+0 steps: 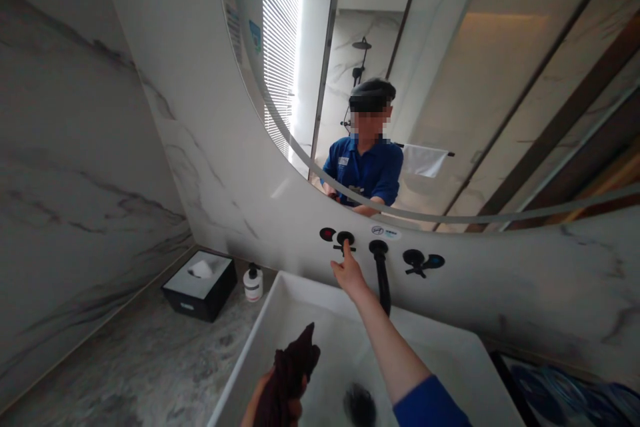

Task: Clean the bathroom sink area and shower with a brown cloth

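My left hand (295, 407), low in the view, is closed around a bunched dark maroon cloth (287, 373) above the white basin (290, 283). Stretched out over the basin, my right hand (349, 275) has its index finger extended up to the black cross tap handle (345, 239) at the left, seemingly touching it. The thumb points out to the side, and the other fingers are partly hidden. A black wall spout (383, 273) stands just right of this hand. Farther right is a second black tap handle (414, 260). A dark, blurred round shape (359, 404) shows on the basin floor.
A tissue box (200, 285) and a white pump bottle (253, 283) stand on the grey stone counter (135, 353) left of the basin. Above the taps hangs a large mirror (445, 113), reflecting a person in blue. A dark-edged tray (505, 380) lies at the right.
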Action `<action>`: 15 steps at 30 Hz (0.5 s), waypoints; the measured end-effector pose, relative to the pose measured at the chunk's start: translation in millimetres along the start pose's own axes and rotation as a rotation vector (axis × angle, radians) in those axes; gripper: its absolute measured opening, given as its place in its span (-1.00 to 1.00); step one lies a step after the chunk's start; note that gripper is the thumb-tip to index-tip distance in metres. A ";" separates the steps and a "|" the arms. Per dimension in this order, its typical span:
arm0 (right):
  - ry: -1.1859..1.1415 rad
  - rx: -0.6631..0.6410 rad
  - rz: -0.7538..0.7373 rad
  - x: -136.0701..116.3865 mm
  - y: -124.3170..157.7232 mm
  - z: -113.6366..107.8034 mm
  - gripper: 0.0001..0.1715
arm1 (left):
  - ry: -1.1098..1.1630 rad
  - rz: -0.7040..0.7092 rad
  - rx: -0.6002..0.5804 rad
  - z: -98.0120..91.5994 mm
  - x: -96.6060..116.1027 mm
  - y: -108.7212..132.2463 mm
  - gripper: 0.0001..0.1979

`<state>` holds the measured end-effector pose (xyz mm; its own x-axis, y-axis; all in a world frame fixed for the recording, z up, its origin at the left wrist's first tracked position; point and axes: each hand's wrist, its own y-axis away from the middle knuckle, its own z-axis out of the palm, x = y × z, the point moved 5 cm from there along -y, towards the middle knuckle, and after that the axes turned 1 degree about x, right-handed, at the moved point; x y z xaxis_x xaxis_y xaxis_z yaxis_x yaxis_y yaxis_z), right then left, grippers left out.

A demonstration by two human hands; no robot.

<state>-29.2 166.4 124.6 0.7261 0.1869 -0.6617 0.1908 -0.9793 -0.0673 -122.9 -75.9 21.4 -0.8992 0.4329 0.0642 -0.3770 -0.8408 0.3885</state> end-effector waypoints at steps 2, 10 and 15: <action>0.041 -0.020 -0.012 -3.6 0.3 2.8 -0.09 | 0.000 0.001 0.046 -1.0 -1.0 -1.6 -0.70; 0.268 -0.111 0.012 -10.7 7.6 -2.8 -0.05 | -0.061 -0.010 0.075 1.0 -8.7 -8.7 -0.69; 0.361 -0.107 0.018 -16.5 12.2 -13.6 -0.06 | -0.055 -0.054 0.031 3.8 -7.6 -7.0 -0.73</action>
<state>-29.9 152.5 144.9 0.9124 0.2039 -0.3548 0.2300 -0.9726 0.0324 -112.6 -72.0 21.7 -0.8638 0.4953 0.0924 -0.4168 -0.8055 0.4212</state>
